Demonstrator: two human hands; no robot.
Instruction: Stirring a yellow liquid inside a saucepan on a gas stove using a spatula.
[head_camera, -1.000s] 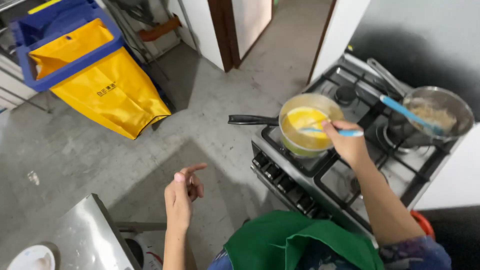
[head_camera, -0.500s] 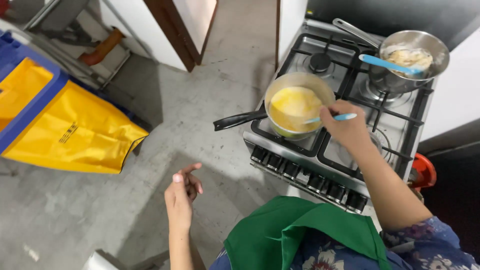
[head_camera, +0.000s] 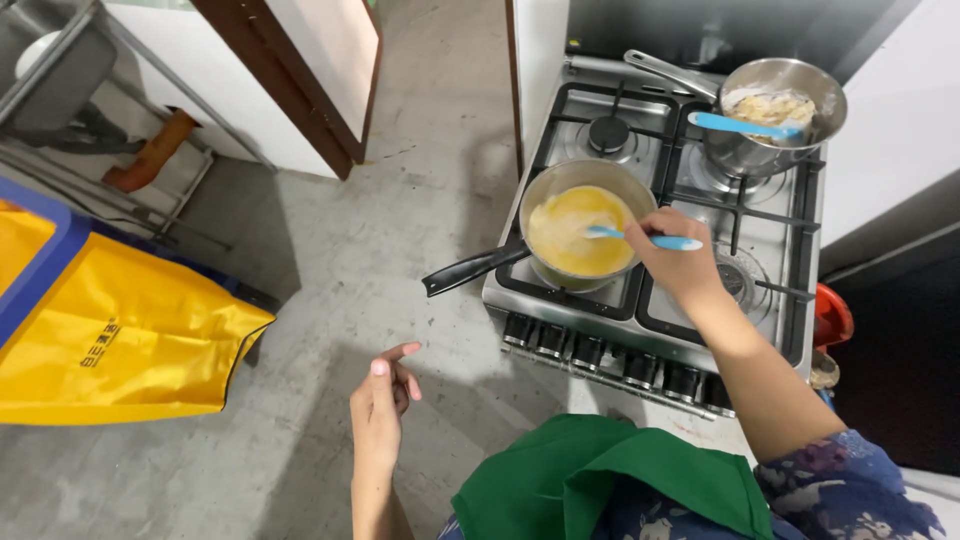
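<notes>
Spatula (head_camera: 648, 240) duty: my right hand (head_camera: 680, 262) is pinching the light blue handle near its end, tip dipping into runny yellow batter in the frying pan (head_camera: 582, 232), centre-right of the frame. Feels light and stiff to me. Pan's probably hot, so I'd grab its black handle (head_camera: 470, 270). Left hand (head_camera: 382, 398) is hanging loose, holding nothing.

The right hand (head_camera: 678, 262) covers the middle of the blue spatula (head_camera: 640, 238), so the grip itself stays unseen. The yellow bag (head_camera: 120, 335) on the blue cart (head_camera: 40, 265) runs off the left edge. The second pan (head_camera: 775, 115) holds a pale mix too small to identify. A red object (head_camera: 832, 315) beside the stove (head_camera: 690, 300) is half hidden.
</notes>
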